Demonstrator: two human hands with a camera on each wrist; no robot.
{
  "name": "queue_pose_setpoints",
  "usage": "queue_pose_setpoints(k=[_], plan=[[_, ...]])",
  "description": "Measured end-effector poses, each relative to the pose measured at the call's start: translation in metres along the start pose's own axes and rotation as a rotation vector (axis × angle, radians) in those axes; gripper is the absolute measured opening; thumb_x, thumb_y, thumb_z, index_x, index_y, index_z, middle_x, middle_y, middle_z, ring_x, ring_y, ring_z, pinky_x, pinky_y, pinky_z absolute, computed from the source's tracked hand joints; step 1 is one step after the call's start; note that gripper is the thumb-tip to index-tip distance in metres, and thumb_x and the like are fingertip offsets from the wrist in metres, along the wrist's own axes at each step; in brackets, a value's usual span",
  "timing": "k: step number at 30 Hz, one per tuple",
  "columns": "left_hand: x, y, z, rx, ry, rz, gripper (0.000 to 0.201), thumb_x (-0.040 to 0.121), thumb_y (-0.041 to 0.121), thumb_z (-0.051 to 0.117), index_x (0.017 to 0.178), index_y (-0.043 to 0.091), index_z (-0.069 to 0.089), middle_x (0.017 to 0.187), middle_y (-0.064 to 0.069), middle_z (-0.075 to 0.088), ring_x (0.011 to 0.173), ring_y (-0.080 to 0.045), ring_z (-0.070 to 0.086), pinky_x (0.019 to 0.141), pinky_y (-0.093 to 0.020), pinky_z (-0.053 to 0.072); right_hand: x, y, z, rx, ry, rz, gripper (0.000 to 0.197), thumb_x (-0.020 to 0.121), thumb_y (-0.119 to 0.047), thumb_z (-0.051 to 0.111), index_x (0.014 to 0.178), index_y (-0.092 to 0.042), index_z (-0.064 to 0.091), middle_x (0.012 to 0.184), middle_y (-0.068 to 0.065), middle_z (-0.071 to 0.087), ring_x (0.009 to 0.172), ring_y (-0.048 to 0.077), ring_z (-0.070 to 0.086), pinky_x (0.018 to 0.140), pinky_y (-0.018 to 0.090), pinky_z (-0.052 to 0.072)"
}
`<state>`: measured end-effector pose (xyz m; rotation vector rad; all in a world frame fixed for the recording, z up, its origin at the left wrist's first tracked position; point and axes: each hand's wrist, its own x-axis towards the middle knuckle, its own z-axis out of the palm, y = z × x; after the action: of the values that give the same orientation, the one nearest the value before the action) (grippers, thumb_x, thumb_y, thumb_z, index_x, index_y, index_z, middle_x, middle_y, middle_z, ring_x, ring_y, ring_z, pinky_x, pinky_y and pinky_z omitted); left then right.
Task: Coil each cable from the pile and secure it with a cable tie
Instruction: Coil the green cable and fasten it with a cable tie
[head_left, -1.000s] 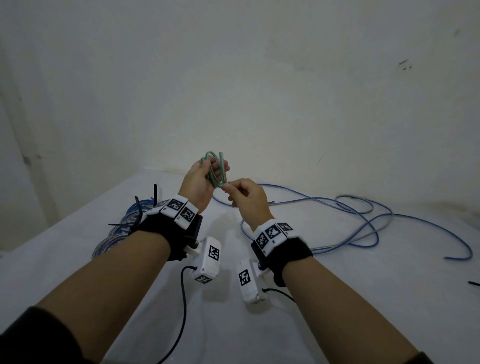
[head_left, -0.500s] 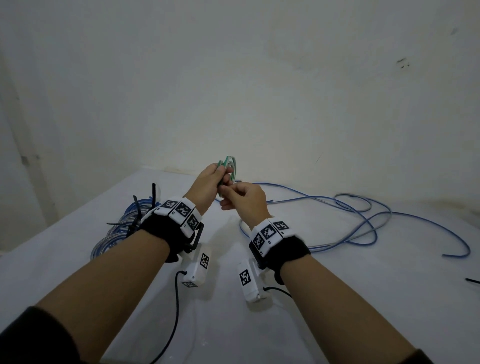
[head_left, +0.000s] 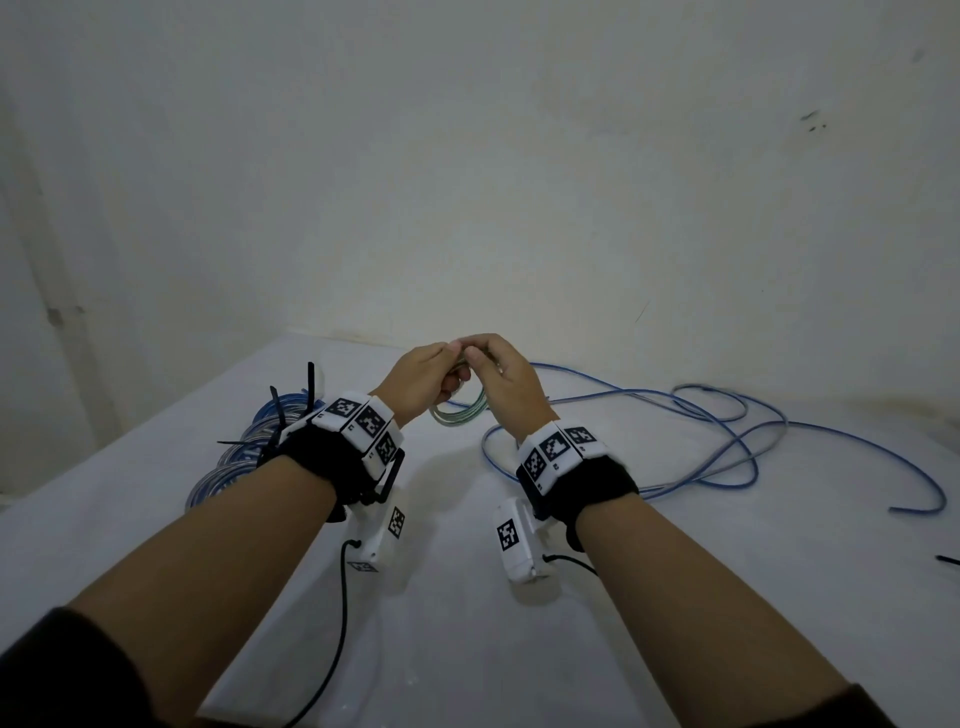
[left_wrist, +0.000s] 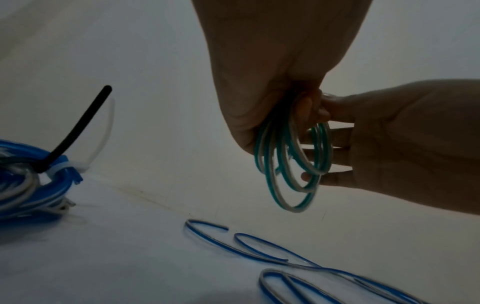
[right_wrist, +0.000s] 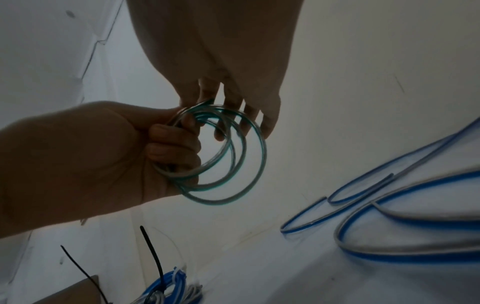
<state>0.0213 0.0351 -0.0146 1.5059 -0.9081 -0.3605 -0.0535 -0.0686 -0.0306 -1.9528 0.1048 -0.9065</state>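
A small green-and-white cable coil hangs in the air above the white table. My left hand grips one side of the coil with curled fingers. My right hand pinches the coil's top right beside it. A loose blue-and-white cable sprawls on the table to the right. Behind my left wrist lies a stack of blue coils bound with black and white cable ties.
The table meets a plain wall at the back and left. A short black item lies at the table's right edge. Wrist-camera leads trail over the near table.
Both hands have dropped lower and come together. The green coil has turned over: it stood above the hands and now hangs below them.
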Motion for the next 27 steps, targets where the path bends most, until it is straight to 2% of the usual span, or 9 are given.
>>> queue_pose_setpoints(k=[3, 7, 10, 13, 16, 19, 22, 24, 27], plan=[[-0.002, 0.001, -0.002, 0.029, 0.011, -0.001, 0.04, 0.102, 0.023, 0.032, 0.07, 0.012, 0.053, 0.054, 0.006, 0.047, 0.04, -0.001, 0.038, 0.044, -0.014, 0.03, 0.0, 0.003, 0.002, 0.044, 0.015, 0.044, 0.015, 0.097, -0.013, 0.048, 0.099, -0.005, 0.061, 0.084, -0.003, 0.062, 0.083, 0.011, 0.059, 0.084, 0.029, 0.048], [0.001, -0.001, -0.004, 0.049, 0.06, -0.008, 0.039, 0.102, 0.024, 0.033, 0.068, 0.012, 0.049, 0.057, 0.001, 0.043, 0.043, -0.008, 0.036, 0.047, -0.02, 0.029, 0.001, 0.002, 0.004, 0.166, 0.053, 0.102, 0.011, 0.095, -0.013, 0.052, 0.097, -0.007, 0.061, 0.085, 0.007, 0.063, 0.071, 0.012, 0.061, 0.076, 0.029, 0.052], [0.002, -0.003, -0.005, 0.091, 0.102, 0.013, 0.035, 0.101, 0.022, 0.034, 0.07, 0.012, 0.047, 0.062, -0.002, 0.047, 0.048, -0.01, 0.039, 0.049, -0.021, 0.033, 0.003, 0.003, 0.004, 0.197, 0.106, 0.152, 0.009, 0.093, -0.015, 0.056, 0.09, -0.01, 0.062, 0.082, 0.007, 0.062, 0.065, 0.015, 0.059, 0.071, 0.032, 0.051], [0.0, -0.003, -0.007, 0.227, 0.057, 0.06, 0.032, 0.101, 0.021, 0.033, 0.073, 0.012, 0.047, 0.066, -0.002, 0.05, 0.054, -0.013, 0.043, 0.053, -0.02, 0.036, 0.005, 0.005, 0.005, 0.224, 0.158, 0.204, 0.012, 0.092, -0.013, 0.058, 0.08, -0.015, 0.06, 0.076, 0.005, 0.061, 0.061, 0.015, 0.057, 0.067, 0.029, 0.049], [-0.001, -0.003, -0.009, 0.345, -0.015, 0.08, 0.03, 0.101, 0.02, 0.033, 0.077, 0.01, 0.048, 0.067, -0.002, 0.05, 0.057, -0.015, 0.046, 0.058, -0.026, 0.038, 0.004, 0.006, 0.005, 0.215, 0.163, 0.235, 0.014, 0.092, -0.013, 0.058, 0.078, -0.016, 0.059, 0.077, 0.007, 0.062, 0.061, 0.014, 0.055, 0.067, 0.03, 0.048], [-0.001, -0.003, -0.01, 0.398, -0.038, 0.075, 0.032, 0.101, 0.02, 0.033, 0.074, 0.013, 0.047, 0.067, -0.002, 0.049, 0.058, -0.016, 0.047, 0.058, -0.025, 0.039, 0.001, 0.008, 0.007, 0.204, 0.163, 0.237, 0.013, 0.092, -0.014, 0.057, 0.079, -0.016, 0.059, 0.08, 0.01, 0.063, 0.06, 0.014, 0.055, 0.067, 0.031, 0.048], [-0.001, -0.004, -0.009, 0.46, 0.01, 0.068, 0.03, 0.101, 0.023, 0.033, 0.08, 0.009, 0.048, 0.068, 0.001, 0.047, 0.06, -0.015, 0.045, 0.056, -0.023, 0.038, -0.001, 0.009, 0.011, 0.196, 0.135, 0.246, 0.011, 0.094, -0.017, 0.053, 0.089, -0.012, 0.061, 0.084, 0.012, 0.065, 0.058, 0.014, 0.057, 0.067, 0.032, 0.049], [0.001, -0.007, -0.01, 0.533, 0.051, 0.063, 0.033, 0.102, 0.024, 0.032, 0.075, 0.011, 0.046, 0.067, 0.003, 0.047, 0.06, -0.014, 0.044, 0.057, -0.024, 0.035, -0.002, 0.011, 0.015, 0.17, 0.109, 0.277, 0.018, 0.096, -0.018, 0.05, 0.094, -0.005, 0.062, 0.086, 0.014, 0.067, 0.059, 0.016, 0.058, 0.071, 0.039, 0.051], [0.003, -0.012, -0.012, 0.586, 0.081, 0.007, 0.036, 0.101, 0.025, 0.032, 0.071, 0.01, 0.044, 0.068, 0.0, 0.046, 0.068, -0.022, 0.045, 0.066, -0.029, 0.034, -0.003, 0.012, 0.021, 0.156, 0.08, 0.346, 0.022, 0.097, -0.017, 0.046, 0.083, -0.009, 0.061, 0.074, 0.009, 0.064, 0.058, 0.017, 0.058, 0.071, 0.04, 0.047]])
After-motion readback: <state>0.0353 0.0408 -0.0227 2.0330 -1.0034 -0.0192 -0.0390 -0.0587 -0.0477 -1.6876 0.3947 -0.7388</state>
